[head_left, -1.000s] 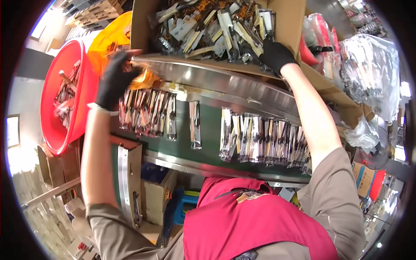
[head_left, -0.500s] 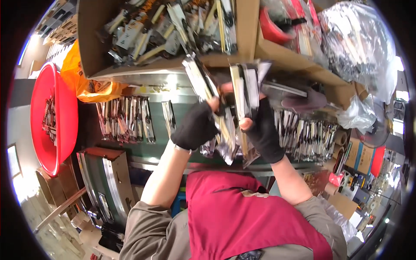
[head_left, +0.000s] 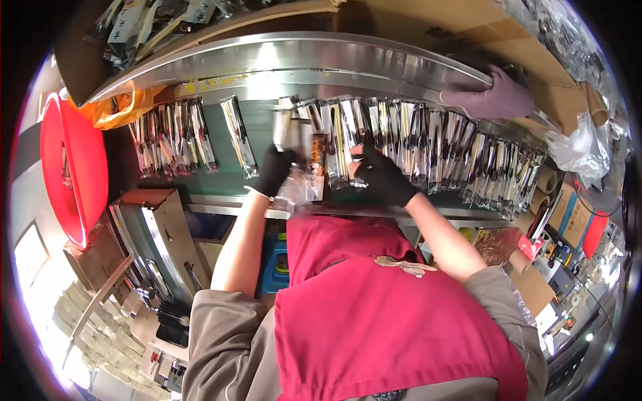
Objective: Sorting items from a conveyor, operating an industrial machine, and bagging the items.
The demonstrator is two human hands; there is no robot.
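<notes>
Far left, a red tub stands on edge beside the line, with an orange bag bunched just above it. Next comes a green conveyor belt under a curved steel rail, carrying clear packets laid side by side: a short group of packets on the left, one single packet lying apart from them, then a long row of packets running off to the right.

The left hand, in a black glove, is closed around a small bundle of packets held at the near edge of the belt, in the gap between the single packet and the long row. The right hand, also gloved in black, rests on the start of the long row with its fingers spread over the packets there; whether it pinches one cannot be told. The hands sit near each other but apart.

Judging by this, the step in hand is laying packets from the bundle onto the belt to fill the gap. The next move calls for peeling one packet off the bundle and setting it flat, parallel to its neighbours and not overlapping them.

Further right, a purple cloth glove lies on the rail, and a crumpled plastic bag sits beyond the row
</notes>
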